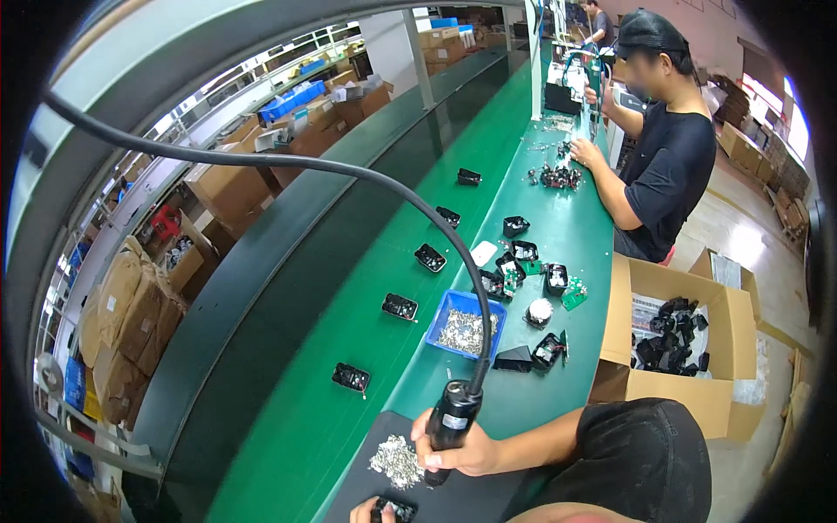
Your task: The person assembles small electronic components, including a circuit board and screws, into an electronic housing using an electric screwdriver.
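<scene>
Head view: at six o'clock, by the lower edge, the left hand (pixel 366 512) pinches a small black case (pixel 398 511) between its fingers, partly cut off by the frame. Just above it toward half past five, the right hand (pixel 472 453) is wrapped around a black power screwdriver (pixel 455 417), its lower end above the case; whether they touch I cannot tell. Both are over a dark mat (pixel 475 494), with a pile of silvery bits (pixel 397 462) at six o'clock. Beyond, at five o'clock, a blue bin (pixel 433 338) with similar bits sits on the green desk (pixel 527 392). More black cases (pixel 556 279) and green circuit boards (pixel 575 294) crowd the desk toward three o'clock, where an open carton (pixel 676 392) holds black parts. A green belt (pixel 288 436) carries five cases in a line from seven to one o'clock. Farther off, at two o'clock, a co-worker (pixel 667 166) sits beside the desk; shelves with boxes (pixel 440 45) stand toward eleven and twelve.
</scene>
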Action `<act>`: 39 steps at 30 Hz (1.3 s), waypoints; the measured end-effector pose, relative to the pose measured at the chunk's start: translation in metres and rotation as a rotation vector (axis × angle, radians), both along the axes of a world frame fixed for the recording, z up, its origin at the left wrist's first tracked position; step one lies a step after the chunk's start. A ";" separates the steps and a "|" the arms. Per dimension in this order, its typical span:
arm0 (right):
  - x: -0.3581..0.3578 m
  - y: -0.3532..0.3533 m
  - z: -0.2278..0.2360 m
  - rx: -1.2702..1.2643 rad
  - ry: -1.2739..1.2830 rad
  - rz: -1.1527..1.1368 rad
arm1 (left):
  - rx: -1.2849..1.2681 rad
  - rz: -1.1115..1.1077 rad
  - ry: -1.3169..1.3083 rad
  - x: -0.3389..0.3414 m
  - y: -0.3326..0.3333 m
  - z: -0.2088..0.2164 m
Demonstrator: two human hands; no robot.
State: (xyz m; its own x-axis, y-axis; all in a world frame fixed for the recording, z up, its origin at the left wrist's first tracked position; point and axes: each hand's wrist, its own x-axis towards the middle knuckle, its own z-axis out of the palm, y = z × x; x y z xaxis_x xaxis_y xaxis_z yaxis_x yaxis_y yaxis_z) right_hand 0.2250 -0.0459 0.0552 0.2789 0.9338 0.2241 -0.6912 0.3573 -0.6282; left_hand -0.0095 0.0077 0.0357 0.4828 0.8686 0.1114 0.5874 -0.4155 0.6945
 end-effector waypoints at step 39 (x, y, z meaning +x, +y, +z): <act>-0.044 0.032 0.040 0.142 -0.107 0.233 | 0.455 0.024 -0.383 0.003 -0.019 -0.032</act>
